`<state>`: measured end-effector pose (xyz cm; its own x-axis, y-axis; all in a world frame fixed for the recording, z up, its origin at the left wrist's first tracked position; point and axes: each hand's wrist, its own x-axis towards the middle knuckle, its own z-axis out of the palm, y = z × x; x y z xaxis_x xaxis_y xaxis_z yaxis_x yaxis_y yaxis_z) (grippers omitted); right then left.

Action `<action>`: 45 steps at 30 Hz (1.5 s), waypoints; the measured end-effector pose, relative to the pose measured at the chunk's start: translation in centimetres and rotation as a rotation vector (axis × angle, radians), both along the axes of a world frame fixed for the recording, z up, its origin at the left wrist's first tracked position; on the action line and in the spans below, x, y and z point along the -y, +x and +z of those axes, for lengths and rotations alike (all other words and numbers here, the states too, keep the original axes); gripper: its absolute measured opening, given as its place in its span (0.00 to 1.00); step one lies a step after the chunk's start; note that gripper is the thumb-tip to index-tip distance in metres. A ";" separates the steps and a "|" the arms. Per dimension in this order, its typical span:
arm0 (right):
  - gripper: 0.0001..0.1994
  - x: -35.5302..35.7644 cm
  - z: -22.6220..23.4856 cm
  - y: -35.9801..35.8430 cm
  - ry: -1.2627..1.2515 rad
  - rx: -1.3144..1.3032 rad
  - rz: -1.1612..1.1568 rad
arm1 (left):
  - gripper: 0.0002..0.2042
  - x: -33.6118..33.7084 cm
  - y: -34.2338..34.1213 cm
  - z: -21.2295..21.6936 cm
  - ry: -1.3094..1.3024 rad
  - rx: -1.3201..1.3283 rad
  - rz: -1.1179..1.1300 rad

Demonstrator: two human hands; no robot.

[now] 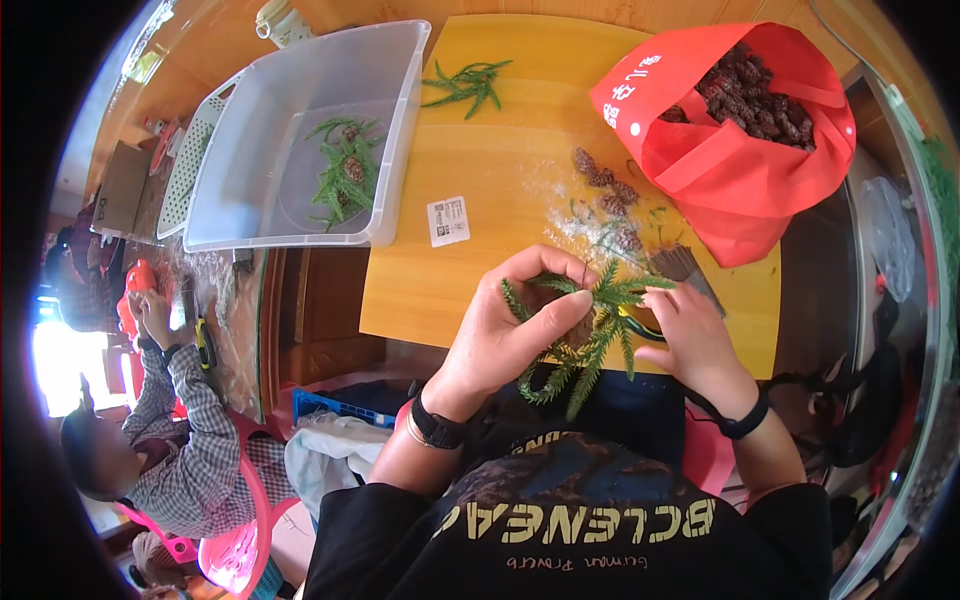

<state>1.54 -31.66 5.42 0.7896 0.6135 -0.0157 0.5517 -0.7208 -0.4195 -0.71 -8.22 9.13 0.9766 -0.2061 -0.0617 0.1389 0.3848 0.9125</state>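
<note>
Green sprig [598, 345] pinched in left hand [510, 325] grip; right hand [700, 342] at sprig's 3 o'clock, can't tell grip. Red bag [740, 195], pinecones [755, 95] inside: worktop [480, 180] 2 o'clock.

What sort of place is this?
Probably a small craft workshop: there's an evergreen sprig in the left hand, a red shopping bag of pinecones, and a co-worker at another table.
</note>
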 end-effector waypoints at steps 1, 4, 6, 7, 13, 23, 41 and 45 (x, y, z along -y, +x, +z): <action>0.24 0.0 -0.3 0.0 -0.036 0.005 -0.018 | 0.07 0.0 0.0 0.0 -0.024 -0.021 -0.004; 0.23 0.3 -1.3 0.2 -0.049 0.004 -0.034 | 0.07 0.0 0.0 -0.2 -0.051 -0.042 0.002; 0.21 0.3 -1.4 0.0 -0.027 -0.003 -0.034 | 0.07 0.1 0.0 -0.2 -0.054 -0.043 0.010; 0.18 0.1 -1.4 0.0 -0.003 0.024 -0.015 | 0.06 0.1 0.0 -0.2 -0.009 -0.041 0.023; 0.09 1.0 0.1 -0.8 0.218 -0.207 -0.052 | 0.06 0.1 0.0 -0.1 0.072 -0.022 0.081; 0.16 1.7 3.7 -2.3 0.820 -0.610 -0.298 | 0.06 0.6 0.2 -0.4 0.187 -0.007 0.092; 0.15 -0.9 4.7 -1.5 0.351 0.263 0.019 | 0.07 0.9 0.1 -0.8 0.365 0.158 0.029; 0.15 -1.0 4.7 -1.3 0.350 0.267 0.026 | 0.07 1.0 0.1 -0.6 0.375 0.154 0.029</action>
<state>0.20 -30.66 10.08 0.7220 0.5652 0.3991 0.6900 -0.5452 -0.4761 -0.57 -9.27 8.55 0.9854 -0.1690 0.0203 -0.0166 0.0232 0.9996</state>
